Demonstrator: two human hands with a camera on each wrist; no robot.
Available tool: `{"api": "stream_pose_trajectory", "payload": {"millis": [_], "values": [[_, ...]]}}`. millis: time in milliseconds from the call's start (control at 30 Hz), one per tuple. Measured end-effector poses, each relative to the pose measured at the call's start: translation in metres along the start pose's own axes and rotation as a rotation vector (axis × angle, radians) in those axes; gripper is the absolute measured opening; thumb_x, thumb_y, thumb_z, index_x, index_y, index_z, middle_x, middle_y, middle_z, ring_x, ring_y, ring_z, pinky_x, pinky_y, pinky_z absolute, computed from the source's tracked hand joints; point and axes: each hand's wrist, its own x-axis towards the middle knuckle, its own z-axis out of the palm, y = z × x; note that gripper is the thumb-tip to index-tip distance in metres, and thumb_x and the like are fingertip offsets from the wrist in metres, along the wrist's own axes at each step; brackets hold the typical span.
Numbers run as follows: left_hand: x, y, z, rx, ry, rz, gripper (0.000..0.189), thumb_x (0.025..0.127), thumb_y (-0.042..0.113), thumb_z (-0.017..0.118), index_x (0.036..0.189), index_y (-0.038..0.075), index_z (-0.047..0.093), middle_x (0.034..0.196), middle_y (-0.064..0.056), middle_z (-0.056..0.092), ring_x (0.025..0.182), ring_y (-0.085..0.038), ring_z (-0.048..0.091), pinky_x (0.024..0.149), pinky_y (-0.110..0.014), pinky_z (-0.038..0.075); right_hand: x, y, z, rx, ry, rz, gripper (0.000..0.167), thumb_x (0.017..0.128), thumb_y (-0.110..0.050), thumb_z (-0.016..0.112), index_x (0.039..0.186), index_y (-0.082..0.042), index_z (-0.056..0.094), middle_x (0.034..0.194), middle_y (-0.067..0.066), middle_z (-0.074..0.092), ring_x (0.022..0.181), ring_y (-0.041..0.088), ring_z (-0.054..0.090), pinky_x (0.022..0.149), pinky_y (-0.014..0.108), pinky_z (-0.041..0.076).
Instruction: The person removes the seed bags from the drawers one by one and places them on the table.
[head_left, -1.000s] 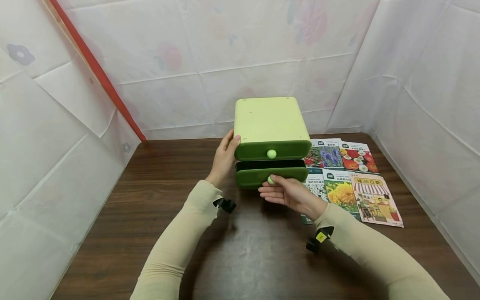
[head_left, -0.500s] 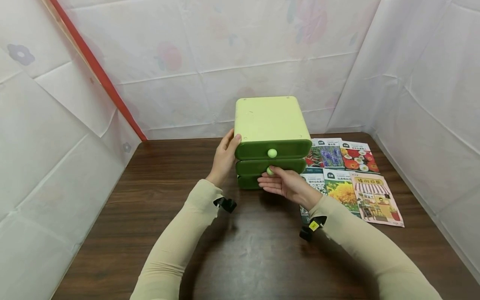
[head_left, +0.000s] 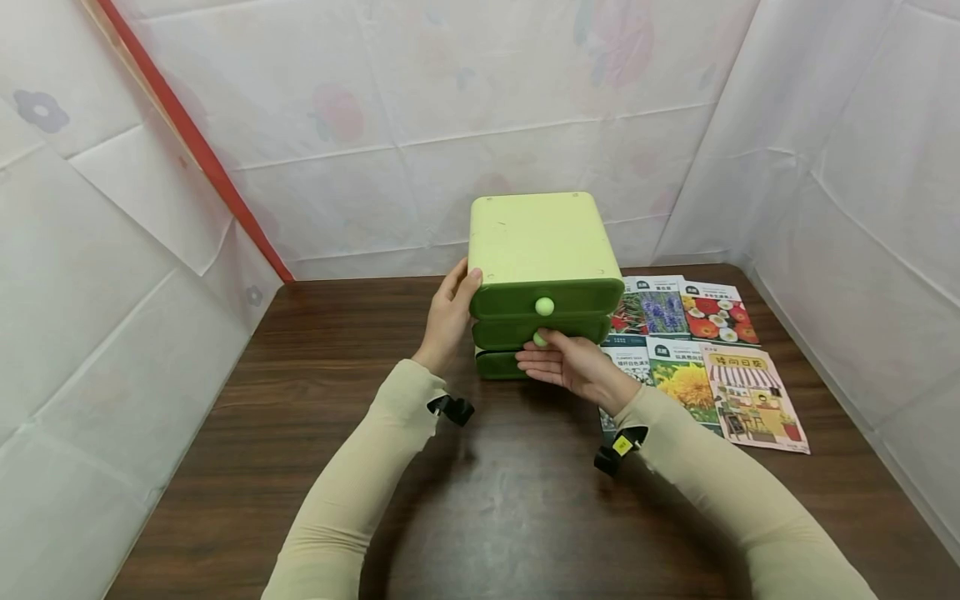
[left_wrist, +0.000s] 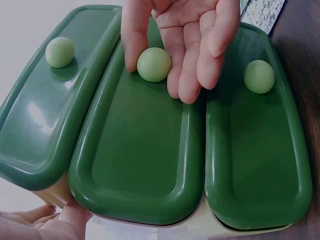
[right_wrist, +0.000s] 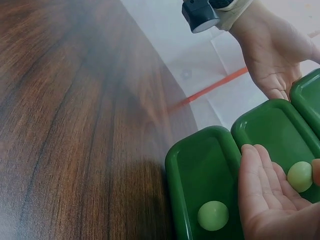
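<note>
A small drawer cabinet [head_left: 536,237] with a pale green top and three dark green fronts stands on the table. My right hand [head_left: 573,367] has its thumb and index finger about the round knob [left_wrist: 154,64] of the middle drawer [left_wrist: 140,145]; its other fingers are stretched out, palm up. The middle front sits in line with its neighbours. Against the cabinet's left side rests my left hand [head_left: 446,317], thumb by the upper front corner. Part of the bottom drawer [head_left: 497,364] is hidden behind my right hand in the head view, and a narrow dark gap shows above it.
Several flower seed packets, among them one with a yellow flower [head_left: 682,379] and a pink one with a shop drawing [head_left: 753,400], lie right of the cabinet, partly behind my right forearm. A white sheet [head_left: 337,167] hangs behind the table [head_left: 315,417].
A second ago the middle drawer stood pulled out; my right hand has pushed it back into the cabinet by its knob. The left hand has stayed at the side.
</note>
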Motion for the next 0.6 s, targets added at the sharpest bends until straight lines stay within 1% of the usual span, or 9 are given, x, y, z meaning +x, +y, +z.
{"api": "stream_pose_trajectory", "payload": {"millis": [133,300,367,433,500,600], "values": [[0.001,-0.001,0.001,-0.001,0.003,0.002,0.063,0.099,0.051,0.05,0.154,0.031,0.029,0.155,0.005,0.037,0.122,-0.021,0.056,0.091,-0.033,0.052,0.0,0.0,0.0,-0.003,0.0,0.006,0.049,0.104,-0.032,0.048,0.132,0.008,0.047,0.1,0.007,0.074,0.095,0.019,0.072,0.092,0.032,0.056],[0.0,-0.001,0.001,-0.024,-0.005,0.003,0.062,0.102,0.042,0.047,0.157,0.024,0.024,0.159,0.001,0.031,0.129,-0.025,0.052,0.102,-0.044,0.048,-0.002,0.002,-0.003,-0.016,0.004,0.015,0.047,0.103,-0.035,0.049,0.13,0.005,0.051,0.102,0.008,0.073,0.097,0.02,0.072,0.095,0.034,0.055],[0.0,-0.001,0.001,-0.028,-0.008,0.011,0.062,0.103,0.041,0.046,0.157,0.022,0.023,0.16,0.0,0.029,0.132,-0.025,0.05,0.105,-0.045,0.046,-0.004,0.003,-0.005,-0.014,0.008,0.014,0.048,0.103,-0.035,0.049,0.13,0.005,0.052,0.102,0.008,0.073,0.097,0.02,0.072,0.096,0.036,0.054],[-0.001,-0.001,0.001,-0.029,-0.008,0.015,0.061,0.103,0.041,0.046,0.157,0.022,0.024,0.16,0.0,0.029,0.131,-0.024,0.05,0.105,-0.045,0.047,-0.008,0.004,-0.008,-0.019,0.011,0.015,0.051,0.104,-0.036,0.048,0.133,0.006,0.051,0.102,0.008,0.073,0.097,0.02,0.072,0.096,0.037,0.054],[-0.002,-0.001,0.001,-0.034,-0.004,0.017,0.06,0.102,0.043,0.046,0.156,0.025,0.026,0.159,0.002,0.031,0.129,-0.022,0.051,0.103,-0.042,0.048,-0.012,0.003,-0.011,-0.03,0.009,0.017,0.055,0.104,-0.036,0.047,0.136,0.008,0.048,0.102,0.009,0.073,0.096,0.02,0.072,0.095,0.036,0.055],[-0.003,-0.003,0.0,-0.045,0.005,0.022,0.06,0.101,0.048,0.047,0.154,0.028,0.029,0.156,0.004,0.035,0.125,-0.021,0.054,0.097,-0.037,0.05,-0.019,0.002,-0.017,-0.089,-0.012,0.004,0.056,0.105,-0.033,0.047,0.139,0.011,0.044,0.102,0.007,0.073,0.096,0.018,0.072,0.091,0.033,0.056]]}}
